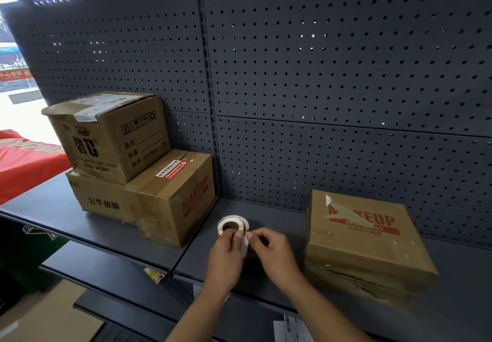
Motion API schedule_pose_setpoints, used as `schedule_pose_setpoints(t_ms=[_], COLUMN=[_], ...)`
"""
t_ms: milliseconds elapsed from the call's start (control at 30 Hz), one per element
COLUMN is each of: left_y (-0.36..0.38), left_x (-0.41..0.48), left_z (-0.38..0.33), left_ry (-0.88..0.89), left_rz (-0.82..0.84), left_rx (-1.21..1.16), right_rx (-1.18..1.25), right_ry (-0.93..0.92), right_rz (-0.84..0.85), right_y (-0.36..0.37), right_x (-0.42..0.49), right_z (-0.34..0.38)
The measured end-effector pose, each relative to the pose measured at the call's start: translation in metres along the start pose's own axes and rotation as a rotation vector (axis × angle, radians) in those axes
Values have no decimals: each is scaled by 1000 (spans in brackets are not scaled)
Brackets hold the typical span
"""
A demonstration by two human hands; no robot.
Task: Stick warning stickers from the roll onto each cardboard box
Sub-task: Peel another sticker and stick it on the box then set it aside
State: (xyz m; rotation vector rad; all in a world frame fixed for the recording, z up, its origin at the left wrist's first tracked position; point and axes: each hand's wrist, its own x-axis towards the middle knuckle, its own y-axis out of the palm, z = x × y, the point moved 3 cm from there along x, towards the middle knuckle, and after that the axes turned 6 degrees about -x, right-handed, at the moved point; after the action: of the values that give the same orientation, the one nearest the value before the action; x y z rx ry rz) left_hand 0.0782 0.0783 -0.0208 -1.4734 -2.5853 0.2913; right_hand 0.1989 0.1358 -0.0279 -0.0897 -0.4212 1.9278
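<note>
Our left hand [226, 256] is closest to us at six o'clock, fingers curled round the sticker roll [232, 225], which is just ahead of both hands at twelve o'clock. We cannot tell whether it rests on the shelf [269, 208] or hangs just above it. Our right hand [275, 253], beside the left, pinches the loose end [244, 247] of the white strip.

Sweeping from the left, at ten o'clock the baby-wipes box [106, 134] sits skewed on top of the lighting box [101, 200] and the MAKEUP box [173, 197]. Only the MAKEUP box shows a red-and-white sticker [173, 169] on its top. At two o'clock, well apart from the stack, lies the flat box [367, 237], with no warning sticker that we can see.

We judge the peel to be the delicate part. If we pull too fast, the sticker may tear or fold onto itself, and a loose grip could let the roll unwind. Pressing hard on the skewed top box might shift the stack. The flat box's torn, wrinkled top may leave a sticker creased or lifting.
</note>
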Motion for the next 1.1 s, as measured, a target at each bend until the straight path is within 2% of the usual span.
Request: schedule_pose_setpoints(t_ms=[100, 233, 567, 767, 867, 933, 1100], left_y=[-10, -24, -30, -16, -7, 0, 22], left_x=[4, 4, 1, -8, -11, -15, -40], left_z=[1, -1, -9, -30, -40, -49, -88], left_ry=[28, 43, 9, 102, 249, 322, 312], left_rz=[-111, -187, -199, -204, -189, -135, -20], left_rx=[133, 168, 201, 299, 260, 148, -160], right_rx=[47, 3, 78, 12, -21, -40, -176], right_ry=[13, -28, -171, -232, -219, -223, -314], right_rz=[-101, -196, -321, -342, -330, -321, -388], right_y=[-5, -20, -71, -83, -86, -87, -93], right_x=[2, 9, 4, -7, -11, -14, -18], right_z=[8, 26, 92, 101, 93, 90, 89])
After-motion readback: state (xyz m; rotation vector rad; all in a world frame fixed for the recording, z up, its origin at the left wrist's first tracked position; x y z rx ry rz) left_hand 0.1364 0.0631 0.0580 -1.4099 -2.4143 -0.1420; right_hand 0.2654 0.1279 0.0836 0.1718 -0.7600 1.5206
